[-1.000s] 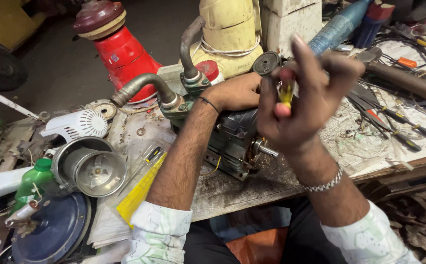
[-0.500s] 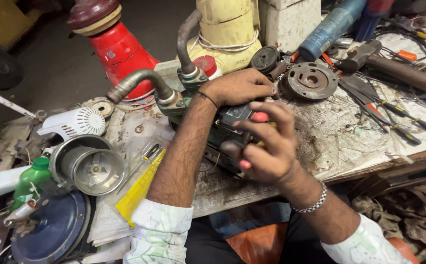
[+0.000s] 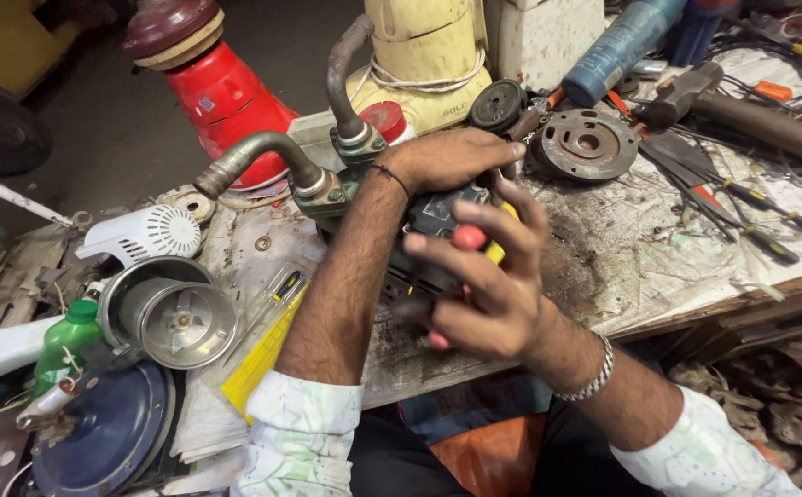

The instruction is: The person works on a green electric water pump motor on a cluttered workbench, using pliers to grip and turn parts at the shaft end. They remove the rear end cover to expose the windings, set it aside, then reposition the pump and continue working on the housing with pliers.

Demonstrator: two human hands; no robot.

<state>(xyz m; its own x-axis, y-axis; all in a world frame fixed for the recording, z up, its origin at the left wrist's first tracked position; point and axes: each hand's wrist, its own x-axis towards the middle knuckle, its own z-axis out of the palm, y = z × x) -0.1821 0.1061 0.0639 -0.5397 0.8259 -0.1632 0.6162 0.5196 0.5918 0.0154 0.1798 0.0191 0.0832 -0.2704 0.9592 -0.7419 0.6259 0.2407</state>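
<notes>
Since a second ago the right hand (image 3: 484,294) has dropped from face height, fingers now pinching a red-and-yellow screwdriver (image 3: 475,241) against the dark pump motor (image 3: 429,221) mid-bench, which the left hand (image 3: 447,161) clamps from above.

Your right hand has dropped from mid-air to the pump body

A second ago your right hand (image 3: 484,285) was raised above the bench, pinching a small yellow and red tool (image 3: 475,241) near the round metal plate (image 3: 587,144). Since then you have brought it down and toward you; now its fingers (image 3: 438,253) spread over the dark pump body (image 3: 438,221), the tool tucked against the palm, and the plate is in plain sight.
</notes>
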